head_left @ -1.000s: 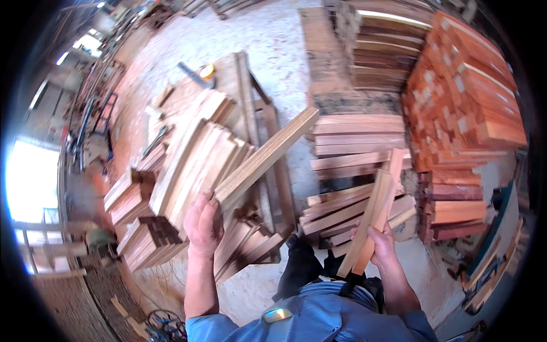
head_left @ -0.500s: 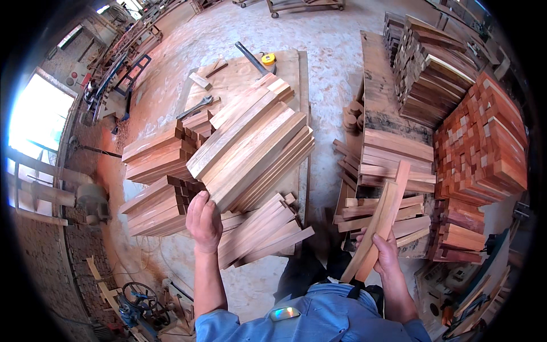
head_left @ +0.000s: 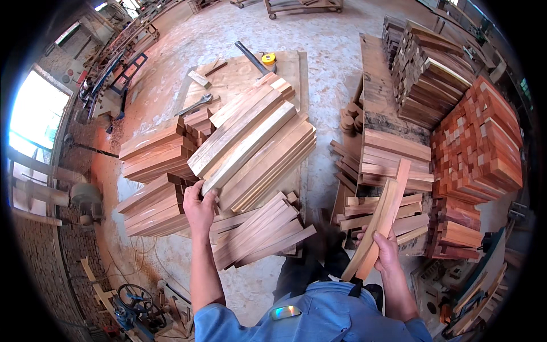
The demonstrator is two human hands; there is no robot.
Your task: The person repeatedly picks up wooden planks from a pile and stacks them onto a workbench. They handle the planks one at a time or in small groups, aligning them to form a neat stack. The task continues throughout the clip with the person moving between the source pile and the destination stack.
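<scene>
A long pale board (head_left: 245, 147) lies slanted atop stacked boards; two reddish slats (head_left: 380, 219) stand tilted.

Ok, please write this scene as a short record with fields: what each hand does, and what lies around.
left hand: the left hand grips the near end of a pale plank on top of the middle wood stack
right hand: the right hand holds two wood strips, tilted upward
right side: red-brown block stack
far board: tape measure, wrench
floor: concrete floor
</scene>
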